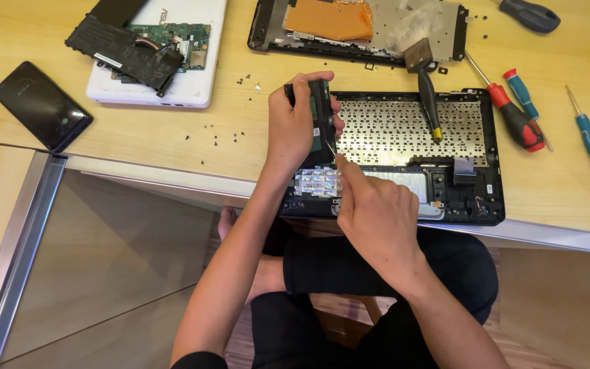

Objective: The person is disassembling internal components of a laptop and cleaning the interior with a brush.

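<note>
Left hand [293,126] is gripping a black circuit board [320,119] upright w/ fingers clamped; right hand [375,215] fingers pinching a thin tool [330,148] against it, above opened laptop base [445,171] on counter [227,130].

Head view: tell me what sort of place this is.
Probably a home or small-shop electronics repair desk. An opened laptop base lies on the wooden desk, screwdrivers lie beside it, and a removed circuit board and battery rest on a white laptop lid.
</note>
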